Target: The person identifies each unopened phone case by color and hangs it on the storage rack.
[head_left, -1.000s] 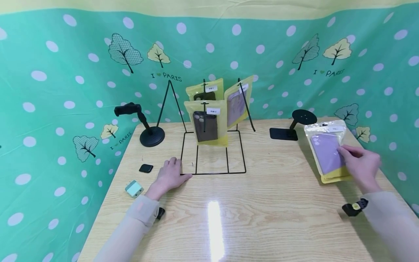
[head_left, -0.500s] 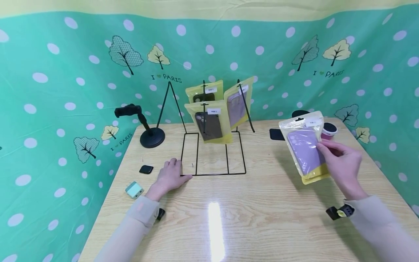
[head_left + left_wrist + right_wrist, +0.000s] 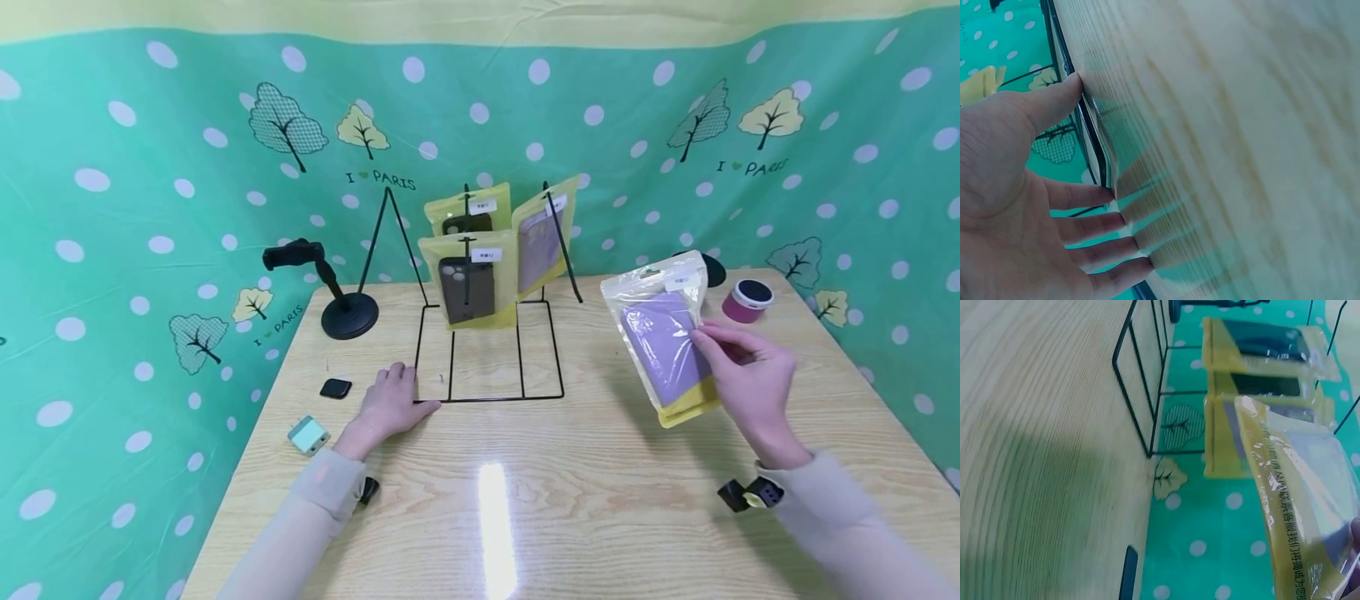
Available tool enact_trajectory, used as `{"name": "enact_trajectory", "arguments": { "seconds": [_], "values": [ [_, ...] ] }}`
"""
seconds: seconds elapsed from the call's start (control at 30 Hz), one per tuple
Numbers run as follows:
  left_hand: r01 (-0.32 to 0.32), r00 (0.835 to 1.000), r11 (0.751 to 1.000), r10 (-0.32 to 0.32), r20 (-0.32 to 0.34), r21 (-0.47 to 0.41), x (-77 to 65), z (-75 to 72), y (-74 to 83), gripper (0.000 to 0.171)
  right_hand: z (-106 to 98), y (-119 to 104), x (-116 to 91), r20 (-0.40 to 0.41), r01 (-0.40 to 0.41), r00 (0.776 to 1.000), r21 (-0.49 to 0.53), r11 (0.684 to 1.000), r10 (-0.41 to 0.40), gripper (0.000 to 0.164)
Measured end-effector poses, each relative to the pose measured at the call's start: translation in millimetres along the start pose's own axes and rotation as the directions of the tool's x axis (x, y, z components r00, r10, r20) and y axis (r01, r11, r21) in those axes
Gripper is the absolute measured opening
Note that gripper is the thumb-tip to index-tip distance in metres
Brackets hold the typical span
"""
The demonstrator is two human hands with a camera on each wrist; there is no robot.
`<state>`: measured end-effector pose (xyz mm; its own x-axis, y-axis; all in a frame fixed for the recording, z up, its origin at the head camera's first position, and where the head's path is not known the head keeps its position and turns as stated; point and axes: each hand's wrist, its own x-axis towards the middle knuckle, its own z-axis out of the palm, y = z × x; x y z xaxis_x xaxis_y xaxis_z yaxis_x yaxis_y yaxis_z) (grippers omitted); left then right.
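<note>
My right hand [image 3: 753, 379] pinches the edge of a clear-and-yellow pouch [image 3: 663, 342] holding a lilac phone case, raised and tilted over the right of the table. In the right wrist view the pouch [image 3: 1285, 506] shows its printed yellow side, with only fingertips visible at the edge. My left hand [image 3: 390, 404] rests at the front left corner of a black wire rack [image 3: 495, 399]. The left wrist view shows its fingers [image 3: 1088, 227] spread and fairly straight, the thumb at the bar. Three pouches hang on the rack: a dark case in front [image 3: 483, 287], another behind [image 3: 446, 208], a lilac one [image 3: 536, 242] right.
A black stand [image 3: 349, 315] stands left of the rack, with a small black item [image 3: 335, 388] and a mint charger plug [image 3: 308, 435] nearer. Behind the held pouch are a black disc-topped stand [image 3: 714, 270] and a pink round container [image 3: 742, 308].
My right hand has carried the lilac case's pouch leftward from the table's right side, uncovering the pink container. The front hanging pouch has swung slightly. My left hand has stayed put.
</note>
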<state>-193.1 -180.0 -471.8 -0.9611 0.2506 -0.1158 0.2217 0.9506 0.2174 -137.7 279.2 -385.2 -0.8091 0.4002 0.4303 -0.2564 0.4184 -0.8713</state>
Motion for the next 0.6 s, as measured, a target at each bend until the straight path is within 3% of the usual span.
{"name": "enact_trajectory", "arguments": {
  "seconds": [0.13,0.37,0.6],
  "values": [
    [-0.001,1.0,1.0,0.001,-0.002,0.003,-0.3,-1.2,0.7,0.08,6,-5,-5,0.011,0.029,1.0,0.045,0.999,-0.029,0.022],
    [0.007,1.0,1.0,-0.007,0.001,-0.002,-0.4,-2.1,2.0,0.08,10,-13,-16,0.045,0.004,0.999,0.062,0.998,-0.007,0.023],
    [0.009,1.0,1.0,-0.009,0.007,0.003,-0.6,-1.7,1.9,0.08,14,-25,-28,0.054,0.077,0.995,0.082,0.994,-0.081,0.02]
  ]
}}
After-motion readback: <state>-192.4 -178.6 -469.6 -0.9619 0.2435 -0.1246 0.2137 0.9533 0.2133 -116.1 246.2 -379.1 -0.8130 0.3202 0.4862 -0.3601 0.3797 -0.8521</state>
